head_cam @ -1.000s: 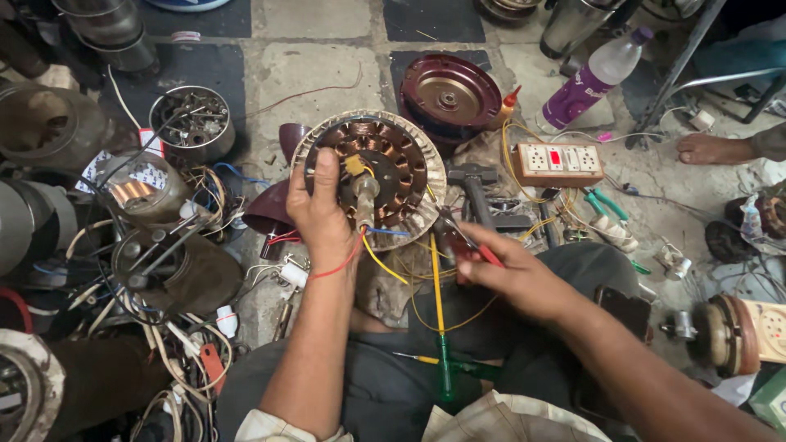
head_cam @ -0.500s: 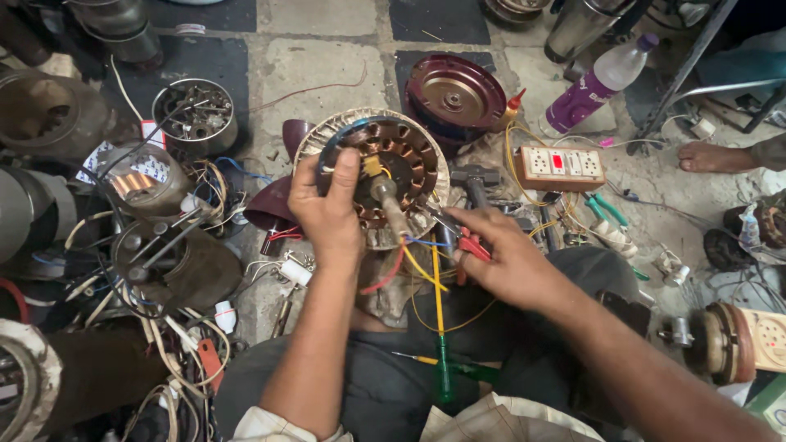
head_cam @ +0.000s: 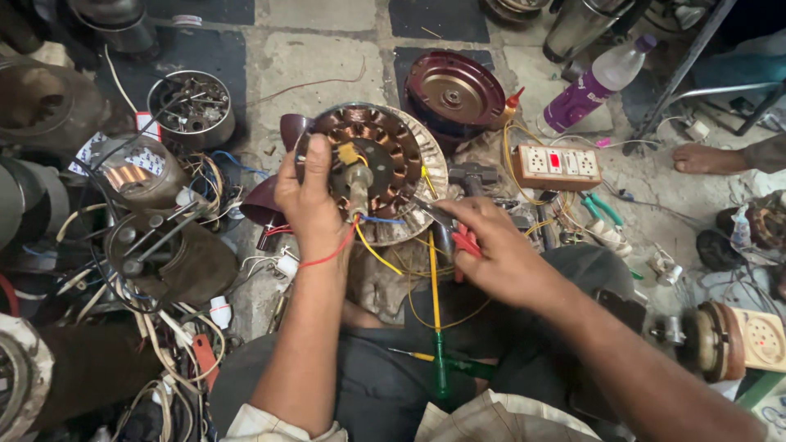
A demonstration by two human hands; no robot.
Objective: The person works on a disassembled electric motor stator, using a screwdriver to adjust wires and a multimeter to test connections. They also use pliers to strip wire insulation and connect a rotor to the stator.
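My left hand grips the left rim of a round fan motor stator with copper windings and a central shaft, tilted up toward me over my lap. My right hand holds red-handled pliers, their jaws reaching the wires at the stator's lower right. Yellow, red and blue wires trail from the motor. A long green and yellow screwdriver lies across my lap.
A maroon fan cover lies behind the motor. A white switch board, green-handled pliers and a purple bottle sit to the right. Motor parts, a tin of scrap and tangled cables crowd the left. Another person's foot rests far right.
The motor has tilted and shifted slightly under my left hand. My right hand has brought the pliers in closer to the stator's lower right edge.
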